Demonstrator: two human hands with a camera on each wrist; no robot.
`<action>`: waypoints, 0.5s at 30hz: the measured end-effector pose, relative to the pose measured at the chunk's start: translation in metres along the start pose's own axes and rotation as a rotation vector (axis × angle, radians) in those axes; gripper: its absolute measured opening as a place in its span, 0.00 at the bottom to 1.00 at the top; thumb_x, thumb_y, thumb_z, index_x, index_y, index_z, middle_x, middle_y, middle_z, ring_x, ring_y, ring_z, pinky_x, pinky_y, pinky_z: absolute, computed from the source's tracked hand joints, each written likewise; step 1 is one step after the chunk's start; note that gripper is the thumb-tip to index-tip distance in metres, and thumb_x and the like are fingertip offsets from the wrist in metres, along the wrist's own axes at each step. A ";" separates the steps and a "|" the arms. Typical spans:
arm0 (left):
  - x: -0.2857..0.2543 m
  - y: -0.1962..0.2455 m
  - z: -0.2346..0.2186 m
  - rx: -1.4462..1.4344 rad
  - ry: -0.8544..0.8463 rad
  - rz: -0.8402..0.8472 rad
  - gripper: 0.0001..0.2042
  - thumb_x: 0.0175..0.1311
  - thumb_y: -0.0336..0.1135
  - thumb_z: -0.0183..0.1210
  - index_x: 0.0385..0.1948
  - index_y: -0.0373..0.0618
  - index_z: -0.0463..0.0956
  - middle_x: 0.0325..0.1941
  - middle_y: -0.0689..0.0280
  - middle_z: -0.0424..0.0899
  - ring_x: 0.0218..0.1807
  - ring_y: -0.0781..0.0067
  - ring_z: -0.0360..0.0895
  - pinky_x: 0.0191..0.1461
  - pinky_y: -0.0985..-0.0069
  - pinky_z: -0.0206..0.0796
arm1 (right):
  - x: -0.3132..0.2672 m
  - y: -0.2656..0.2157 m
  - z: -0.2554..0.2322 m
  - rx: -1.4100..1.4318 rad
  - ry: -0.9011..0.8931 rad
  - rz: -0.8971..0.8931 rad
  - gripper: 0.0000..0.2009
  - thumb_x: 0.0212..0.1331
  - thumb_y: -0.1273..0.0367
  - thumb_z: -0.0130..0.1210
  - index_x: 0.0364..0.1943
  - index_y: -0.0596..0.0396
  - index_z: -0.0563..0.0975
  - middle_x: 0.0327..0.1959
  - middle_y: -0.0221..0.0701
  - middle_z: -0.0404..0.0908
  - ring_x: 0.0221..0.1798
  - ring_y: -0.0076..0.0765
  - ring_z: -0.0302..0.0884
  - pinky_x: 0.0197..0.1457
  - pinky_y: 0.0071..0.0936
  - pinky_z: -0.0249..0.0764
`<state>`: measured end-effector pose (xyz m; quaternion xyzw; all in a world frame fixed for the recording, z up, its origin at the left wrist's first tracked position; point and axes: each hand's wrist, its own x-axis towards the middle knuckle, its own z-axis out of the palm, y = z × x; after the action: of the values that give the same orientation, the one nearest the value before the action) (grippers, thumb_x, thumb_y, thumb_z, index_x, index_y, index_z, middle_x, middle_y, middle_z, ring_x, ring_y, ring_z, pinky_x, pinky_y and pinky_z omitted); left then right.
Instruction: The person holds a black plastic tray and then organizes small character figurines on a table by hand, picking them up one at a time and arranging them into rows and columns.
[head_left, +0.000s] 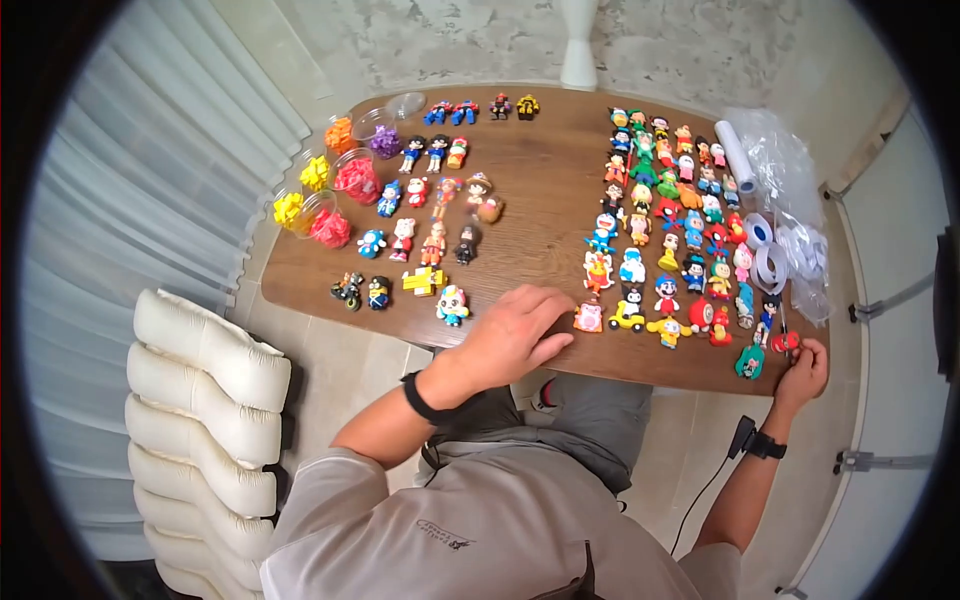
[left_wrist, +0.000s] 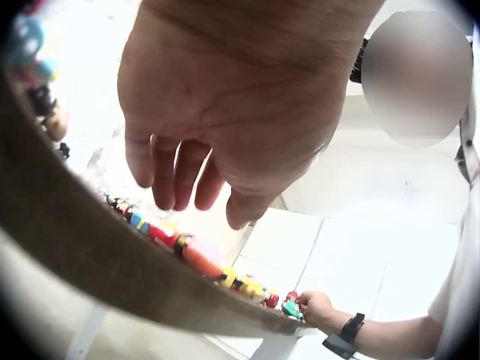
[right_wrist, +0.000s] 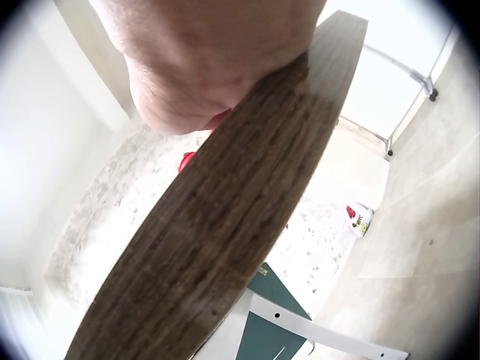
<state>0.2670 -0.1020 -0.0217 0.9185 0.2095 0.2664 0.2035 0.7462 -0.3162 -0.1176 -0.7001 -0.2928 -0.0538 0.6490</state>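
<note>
My left hand (head_left: 515, 335) hovers at the table's front edge in the head view, its fingers loosely bent and nothing in its grasp. Just right of its fingertips stands a small pink figurine (head_left: 589, 317). The left wrist view shows the palm of this hand (left_wrist: 232, 97) with the fingers hanging apart. At the front right corner, my right hand (head_left: 805, 372) pinches a small red figurine (head_left: 784, 342) with a thin cord. Beside that lies a green figurine (head_left: 749, 362). In the right wrist view, the table edge hides most of the right hand's fingers (right_wrist: 217, 120).
Rows of toy figurines (head_left: 640, 225) cover the table's right side, more (head_left: 433, 243) stand left. Clear cups of red (head_left: 357, 178), yellow, orange and purple pieces line the left edge. Tape rolls (head_left: 770, 267) and plastic bags (head_left: 775, 160) lie right. A white padded chair (head_left: 205, 340) stands left.
</note>
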 end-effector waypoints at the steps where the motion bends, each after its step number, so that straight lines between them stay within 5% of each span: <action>1: 0.001 0.001 -0.018 0.019 -0.083 0.013 0.18 0.62 0.36 0.65 0.52 0.43 0.76 0.46 0.57 0.82 0.50 0.51 0.78 0.54 0.59 0.72 | 0.000 -0.001 0.000 -0.019 0.002 0.001 0.07 0.66 0.77 0.49 0.37 0.57 0.80 0.27 0.23 0.77 0.29 0.16 0.70 0.33 0.16 0.65; 6: 0.031 -0.038 -0.093 0.152 -0.271 0.016 0.13 0.64 0.38 0.61 0.46 0.45 0.79 0.42 0.55 0.83 0.48 0.50 0.80 0.51 0.56 0.73 | -0.001 -0.006 0.002 -0.053 -0.023 0.001 0.07 0.67 0.77 0.49 0.37 0.57 0.80 0.28 0.23 0.76 0.29 0.15 0.69 0.32 0.15 0.64; 8: 0.072 -0.065 -0.118 0.265 -0.407 -0.195 0.13 0.65 0.40 0.59 0.45 0.44 0.81 0.40 0.52 0.85 0.46 0.49 0.82 0.49 0.56 0.75 | -0.001 -0.009 0.003 -0.050 -0.030 -0.007 0.07 0.67 0.77 0.48 0.37 0.57 0.79 0.28 0.23 0.76 0.29 0.15 0.69 0.32 0.15 0.64; 15: 0.201 -0.247 -0.115 0.591 -0.398 -0.311 0.15 0.58 0.37 0.60 0.45 0.43 0.82 0.45 0.50 0.86 0.51 0.49 0.83 0.55 0.58 0.75 | -0.004 -0.008 0.003 -0.035 0.008 0.008 0.07 0.67 0.77 0.48 0.36 0.57 0.79 0.27 0.22 0.75 0.28 0.14 0.67 0.31 0.15 0.62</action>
<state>0.2880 0.2321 0.0287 0.9285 0.3706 -0.0227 0.0049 0.7382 -0.3144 -0.1128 -0.7124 -0.2865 -0.0593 0.6379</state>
